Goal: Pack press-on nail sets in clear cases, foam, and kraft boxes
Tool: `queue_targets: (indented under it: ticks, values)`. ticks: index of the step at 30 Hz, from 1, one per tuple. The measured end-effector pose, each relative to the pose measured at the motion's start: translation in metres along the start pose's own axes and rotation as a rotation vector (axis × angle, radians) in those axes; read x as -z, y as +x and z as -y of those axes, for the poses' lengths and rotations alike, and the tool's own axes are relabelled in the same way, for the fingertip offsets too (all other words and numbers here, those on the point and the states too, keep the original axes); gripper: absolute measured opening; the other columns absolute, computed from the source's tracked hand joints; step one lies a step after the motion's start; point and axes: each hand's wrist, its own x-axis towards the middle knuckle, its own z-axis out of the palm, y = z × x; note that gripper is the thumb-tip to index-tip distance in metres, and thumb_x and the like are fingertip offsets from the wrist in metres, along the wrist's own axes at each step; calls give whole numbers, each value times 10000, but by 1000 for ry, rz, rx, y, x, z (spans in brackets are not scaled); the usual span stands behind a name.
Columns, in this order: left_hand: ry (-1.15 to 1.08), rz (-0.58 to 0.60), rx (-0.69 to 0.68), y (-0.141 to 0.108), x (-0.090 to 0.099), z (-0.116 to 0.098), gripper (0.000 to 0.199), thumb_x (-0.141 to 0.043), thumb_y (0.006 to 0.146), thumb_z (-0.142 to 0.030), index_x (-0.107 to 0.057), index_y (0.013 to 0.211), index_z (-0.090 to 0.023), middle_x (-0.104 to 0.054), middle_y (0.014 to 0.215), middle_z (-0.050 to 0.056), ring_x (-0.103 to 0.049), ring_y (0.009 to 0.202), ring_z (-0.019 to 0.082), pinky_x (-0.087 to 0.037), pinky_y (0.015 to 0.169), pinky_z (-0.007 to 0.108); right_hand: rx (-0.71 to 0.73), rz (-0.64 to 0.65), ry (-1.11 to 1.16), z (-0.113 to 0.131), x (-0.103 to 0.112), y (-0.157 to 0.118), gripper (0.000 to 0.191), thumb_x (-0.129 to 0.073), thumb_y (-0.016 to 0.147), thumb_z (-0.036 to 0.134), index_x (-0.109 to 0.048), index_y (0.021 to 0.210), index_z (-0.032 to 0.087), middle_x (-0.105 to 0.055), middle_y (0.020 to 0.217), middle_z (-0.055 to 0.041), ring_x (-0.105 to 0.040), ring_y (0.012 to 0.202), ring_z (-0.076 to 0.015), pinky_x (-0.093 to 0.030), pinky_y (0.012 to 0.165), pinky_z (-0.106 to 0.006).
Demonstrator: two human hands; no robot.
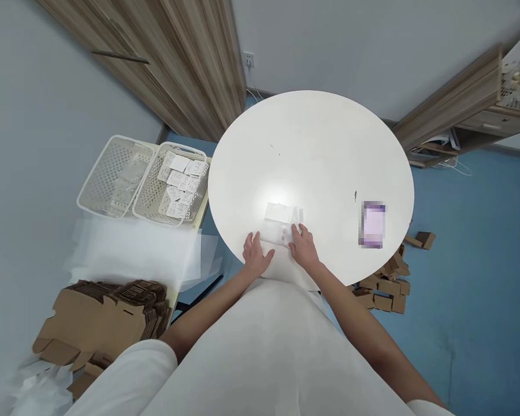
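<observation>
On the near side of the round white table (329, 144) lies a clear plastic packet (273, 232) with small reddish marks near its right end. A white paper slip (279, 212) lies at its far edge. My left hand (256, 255) rests at the packet's left near corner, fingers spread and thumb apart. At the right end, the fingertips of my right hand (304, 247) touch the packet, its thumb and fingers apart. Neither hand visibly grips anything. What is inside the packet is too small to make out.
A blurred purple item (372, 225) lies on the table's right. On the left are a basket of printed slips (141, 199), another basket (84, 188), translucent sheets (134, 248) and flat cardboard boxes (95, 323). Small brown boxes (385, 287) lie on the floor at right.
</observation>
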Motion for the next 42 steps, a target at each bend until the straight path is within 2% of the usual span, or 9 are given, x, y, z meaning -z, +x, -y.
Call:
queue_targets:
  ticks: [4,8,12,16,23,28,34,38,42]
  values:
    - [-354,7,274,4,-3,6,772,-602,707,-412,-177,1317,-202,-299,1308,176,-407,1165,268,-432,844,395,39,41,66,5,-11,-3,612,-453,757,171,-272,1340,215,-282,1353,-111,-356,1128,-287,-388,884,-425]
    - [-548,29,423,16,7,9,695,-646,677,-370,-282,1251,-222,-478,1076,106,-561,861,172,-472,647,293,26,36,144,7,-18,-6,625,-448,745,169,-270,1340,239,-291,1354,-91,-332,1153,-284,-384,891,-435]
    - [-493,232,317,23,20,9,261,-593,710,-329,-529,921,-189,-498,693,-7,-486,566,88,-395,506,222,33,34,191,5,-20,-6,618,-448,746,185,-277,1336,257,-287,1353,-75,-323,1162,-275,-373,903,-440]
    - [-465,221,189,24,19,-4,109,-540,709,-279,-518,667,-181,-448,594,-39,-431,533,81,-377,506,215,7,11,218,5,-23,-6,609,-482,731,183,-321,1315,254,-212,1368,-83,-321,1151,-284,-397,874,-429]
    - [-202,287,-87,28,6,-38,105,-464,728,-183,-564,755,-194,-573,692,-4,-523,629,128,-443,598,265,-46,63,339,4,-21,-1,641,-497,713,136,-330,1319,263,-425,1044,-71,-483,941,-198,-452,784,-341]
    - [-92,311,-232,17,4,-38,277,-399,742,-140,-578,949,-181,-569,864,51,-545,809,170,-467,724,313,-112,88,497,3,-8,3,479,-455,776,266,-426,1253,259,-484,936,-29,-524,788,-144,-451,731,-288]
    - [114,335,-459,-11,4,-34,511,-477,707,-165,-442,1216,-149,-466,1105,121,-471,984,237,-425,859,392,-240,-46,363,14,-11,14,268,-419,821,330,-532,1051,254,-563,917,-31,-537,761,-158,-402,624,-277]
    - [42,325,-462,-8,9,-29,409,-416,802,-227,-452,1208,-181,-489,1142,102,-479,1027,216,-422,878,363,-251,-24,365,11,-11,19,228,-412,820,304,-528,1013,263,-586,889,-20,-542,760,-161,-384,572,-266]
    - [25,241,-378,15,11,-24,264,-369,838,-221,-550,1028,-189,-577,973,64,-539,923,179,-449,817,332,-260,0,365,8,-10,22,237,-424,807,321,-532,1009,259,-588,857,-14,-544,748,-164,-395,558,-267]
